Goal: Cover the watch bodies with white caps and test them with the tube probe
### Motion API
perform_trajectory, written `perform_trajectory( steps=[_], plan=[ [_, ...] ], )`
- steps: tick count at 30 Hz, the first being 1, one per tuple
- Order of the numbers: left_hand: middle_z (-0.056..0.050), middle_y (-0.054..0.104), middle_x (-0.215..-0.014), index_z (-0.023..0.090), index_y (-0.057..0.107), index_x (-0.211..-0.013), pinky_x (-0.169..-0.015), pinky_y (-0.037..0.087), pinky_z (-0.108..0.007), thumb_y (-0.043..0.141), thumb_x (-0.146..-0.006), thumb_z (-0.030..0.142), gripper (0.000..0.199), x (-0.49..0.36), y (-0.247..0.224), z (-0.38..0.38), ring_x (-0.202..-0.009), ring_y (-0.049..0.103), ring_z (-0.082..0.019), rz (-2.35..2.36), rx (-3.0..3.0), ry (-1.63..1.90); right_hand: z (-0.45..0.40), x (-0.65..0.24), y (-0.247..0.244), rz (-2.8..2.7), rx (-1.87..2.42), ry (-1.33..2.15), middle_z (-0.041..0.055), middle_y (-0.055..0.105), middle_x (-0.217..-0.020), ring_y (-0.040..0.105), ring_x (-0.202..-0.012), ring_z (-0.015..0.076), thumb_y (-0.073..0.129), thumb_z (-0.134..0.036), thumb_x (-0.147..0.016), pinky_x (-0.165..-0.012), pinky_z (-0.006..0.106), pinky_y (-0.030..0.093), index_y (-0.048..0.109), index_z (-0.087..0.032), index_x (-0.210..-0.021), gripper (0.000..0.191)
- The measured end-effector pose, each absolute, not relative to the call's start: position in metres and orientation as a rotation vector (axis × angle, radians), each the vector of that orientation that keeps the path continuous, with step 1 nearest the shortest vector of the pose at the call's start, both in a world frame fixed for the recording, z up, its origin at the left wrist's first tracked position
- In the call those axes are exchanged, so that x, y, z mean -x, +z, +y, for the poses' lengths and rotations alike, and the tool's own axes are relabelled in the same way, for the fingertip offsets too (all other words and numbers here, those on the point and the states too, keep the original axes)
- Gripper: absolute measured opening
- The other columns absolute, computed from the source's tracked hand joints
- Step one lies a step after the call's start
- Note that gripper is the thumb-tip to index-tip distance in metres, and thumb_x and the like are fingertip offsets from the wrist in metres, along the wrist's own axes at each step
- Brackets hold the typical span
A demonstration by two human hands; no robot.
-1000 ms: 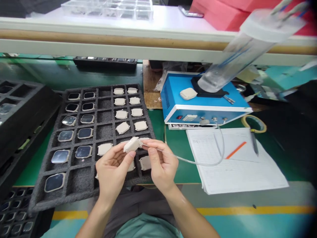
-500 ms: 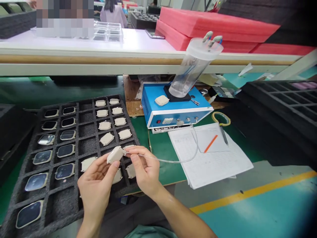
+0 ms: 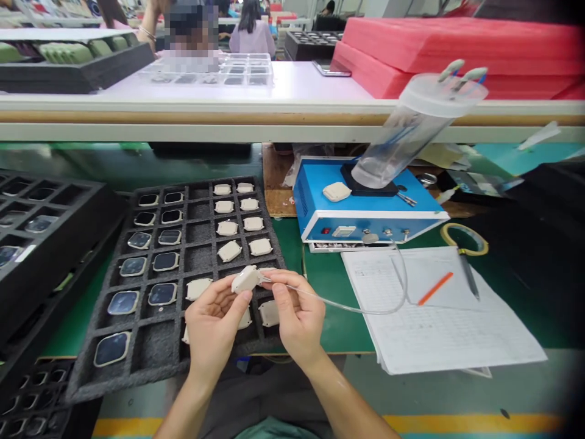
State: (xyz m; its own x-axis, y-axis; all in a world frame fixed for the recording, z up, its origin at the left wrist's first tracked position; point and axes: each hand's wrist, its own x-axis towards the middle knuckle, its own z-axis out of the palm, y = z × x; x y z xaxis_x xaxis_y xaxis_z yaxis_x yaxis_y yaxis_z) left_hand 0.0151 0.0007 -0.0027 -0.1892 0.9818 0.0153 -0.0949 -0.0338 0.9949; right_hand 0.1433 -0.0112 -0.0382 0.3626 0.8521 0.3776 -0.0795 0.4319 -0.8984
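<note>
Between thumb and fingers, my left hand (image 3: 217,323) grips a beige watch case (image 3: 245,279), tilted, above a dark foam tray (image 3: 150,372). My right hand (image 3: 299,311) pinches the end of a thin clear tube (image 3: 340,306) against the side of that case. The tube loops back to the front of a blue machine (image 3: 320,189). Beneath my hands, the tray's right columns carry several beige cases (image 3: 229,250); its left columns carry several watch cases with dark screens (image 3: 163,294). A further beige case (image 3: 337,191) lies on top of the machine.
On the machine leans a clear cylinder (image 3: 402,137). Papers (image 3: 439,329) with an orange strip (image 3: 435,288) and a pen (image 3: 468,275) lie right, beside a tape roll (image 3: 465,238). Stacked foam trays (image 3: 59,244) stand left. A shelf holds red foam blocks (image 3: 457,55); people sit beyond.
My view has turned left, so the scene sits further right and more trays show at the left. Both hands keep the watch case and tube together.
</note>
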Motion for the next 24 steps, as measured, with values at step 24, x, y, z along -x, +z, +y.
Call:
perform_trajectory(
  steps=[24],
  plan=[
    [-0.010, 0.085, -0.099, 0.017, 0.082, -0.101, -0.082, 0.066, -0.024, 0.098, -0.069, 0.032, 0.039, -0.0119, -0.0070, 0.0029, -0.087, 0.083, -0.022, 1.285, -1.045, 1.417, -0.0049, -0.1414, -0.0337, -1.015, 0.934, 0.712, 0.0082, 0.078, -0.107, 0.077, -0.101, 0.0200, 0.061, -0.028, -0.103, -0.085, 0.034, 0.069, 0.076, -0.023, -0.107, 0.016]
  ],
)
